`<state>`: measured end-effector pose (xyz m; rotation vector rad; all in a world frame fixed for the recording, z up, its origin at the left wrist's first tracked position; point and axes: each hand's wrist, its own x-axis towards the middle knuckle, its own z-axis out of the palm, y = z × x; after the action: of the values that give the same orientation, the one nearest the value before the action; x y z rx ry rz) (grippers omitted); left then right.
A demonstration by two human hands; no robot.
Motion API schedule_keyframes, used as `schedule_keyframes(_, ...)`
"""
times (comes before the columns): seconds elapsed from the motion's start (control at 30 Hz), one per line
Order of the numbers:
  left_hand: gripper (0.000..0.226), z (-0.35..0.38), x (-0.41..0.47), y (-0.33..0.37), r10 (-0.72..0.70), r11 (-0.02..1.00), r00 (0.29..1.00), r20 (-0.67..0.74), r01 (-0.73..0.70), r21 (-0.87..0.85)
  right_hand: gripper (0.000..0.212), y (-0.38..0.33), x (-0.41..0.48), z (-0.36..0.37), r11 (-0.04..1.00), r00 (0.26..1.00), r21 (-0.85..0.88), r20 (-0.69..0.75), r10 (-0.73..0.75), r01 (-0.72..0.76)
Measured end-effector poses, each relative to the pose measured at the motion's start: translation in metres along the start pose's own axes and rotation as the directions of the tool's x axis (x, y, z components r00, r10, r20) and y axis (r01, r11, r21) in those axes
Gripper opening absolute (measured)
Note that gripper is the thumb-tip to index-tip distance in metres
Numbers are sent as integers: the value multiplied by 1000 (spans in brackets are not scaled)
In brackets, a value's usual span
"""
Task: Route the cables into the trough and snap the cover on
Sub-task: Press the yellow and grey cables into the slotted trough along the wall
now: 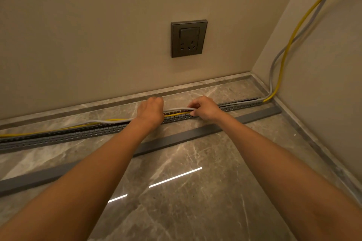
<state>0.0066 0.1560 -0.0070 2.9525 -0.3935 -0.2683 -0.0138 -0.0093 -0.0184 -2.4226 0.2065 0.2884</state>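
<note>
two cables [113,120] sit partly out of the trough [78,135]: your right hand [203,108] pinches the grey cable [176,109], your left hand [150,112] curls over them, grip hidden. seat them leftward, slack flat.

Dim, warm indoor light. Bright glare streaks on glossy floor [205,152], nearer than right hand [205,107]. Slightly soft overall, wide-angle bending at edges.

Yellow cable [290,43] beside grey cable [305,27]; dark grey slotted trough [78,135] and cover [195,133]; grey-brown marbled, white-veined floor [195,201]; beige wall [88,35]
</note>
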Motion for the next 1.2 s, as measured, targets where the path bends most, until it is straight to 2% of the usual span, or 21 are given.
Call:
schedule_keyframes(0.17, 25, 8, -10, 19, 224, 971, 974, -41, -220, 93, 29, 9, -2, -7, 999, 999, 27, 23, -34, 34)
schedule_keyframes(0.27, 17, 13, -15, 24, 274, 952, 959, -68, -261, 157, 18, 12, 0, -4, 999, 999, 3, -21, -41, 41)
schedule_keyframes(0.33, 20, 14, -16, 22, 310, 933, 948, -68, -290, 213, 10, 10, 2, -1, 999, 998, 3, -46, -39, 40)
schedule_keyframes(0.4, 23, 13, -16, 23, 322, 923, 945, -48, -302, 238, 13, 8, 3, 0, 999, 996, 9, -83, -34, 35)
schedule_keyframes(0.5, 28, 17, -20, 26, 317, 919, 948, -17, -303, 254, 10, 6, 2, 4, 998, 987, -48, -156, -40, 33)
schedule_keyframes(0.6, 28, 21, -22, 36, 267, 916, 963, -22, -246, 316, 15, 7, -3, 7, 982, 972, -169, -201, -119, 85)
schedule_keyframes(0.73, 26, 15, -16, 54, 206, 899, 978, 0, -189, 394, 20, 21, -14, -5, 932, 953, -290, -144, -266, 216)
schedule_keyframes(0.83, 26, 15, -17, 63, 192, 910, 981, 1, -178, 374, 25, 38, -21, -20, 887, 952, -390, -73, -297, 246)
schedule_keyframes(1.0, 24, 24, -22, 75, 224, 918, 975, 3, -212, 334, 31, 48, -27, -28, 884, 957, -392, -29, -287, 254)
schedule_keyframes(1.2, 23, 19, -18, 81, 145, 948, 989, 8, -141, 286, 37, 46, -33, -22, 922, 970, -332, -64, -234, 200)
